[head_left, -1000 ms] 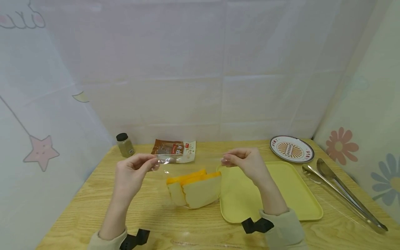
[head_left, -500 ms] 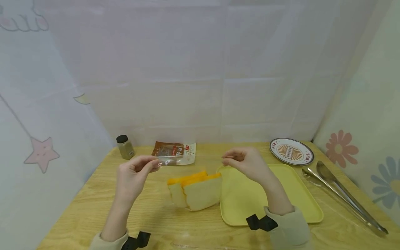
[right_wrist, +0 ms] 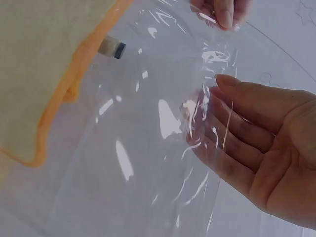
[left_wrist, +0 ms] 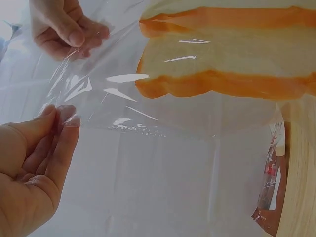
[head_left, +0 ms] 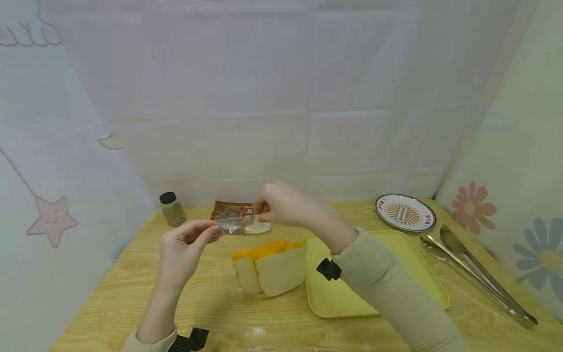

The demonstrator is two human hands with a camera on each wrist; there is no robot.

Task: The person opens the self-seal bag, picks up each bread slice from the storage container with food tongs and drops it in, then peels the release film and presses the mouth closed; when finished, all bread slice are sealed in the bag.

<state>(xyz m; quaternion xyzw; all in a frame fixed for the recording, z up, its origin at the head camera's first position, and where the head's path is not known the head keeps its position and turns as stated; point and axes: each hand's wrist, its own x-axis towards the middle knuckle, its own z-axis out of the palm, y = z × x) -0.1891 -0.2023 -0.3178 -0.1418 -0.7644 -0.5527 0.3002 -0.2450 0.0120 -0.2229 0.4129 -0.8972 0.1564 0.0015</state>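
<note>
A clear plastic bag holds thick slices of white bread with orange crusts. It hangs low over the wooden table, its open edge uppermost. My left hand pinches one side of that edge between thumb and fingers; the left wrist view shows the film gathered there. Close by, my right hand holds the same edge. In the right wrist view, its fingers lie behind the film with the thumb on the near side. In the head view much of the transparent film is hard to make out.
A brown and white food packet lies behind the hands, a jar with a black lid to its left. On the right are a yellow tray, a patterned plate and metal tongs. A fabric wall stands behind.
My right hand has moved left along the bag's upper edge, toward my left hand, and slightly up. The left hand and the bread have stayed nearly in place.
</note>
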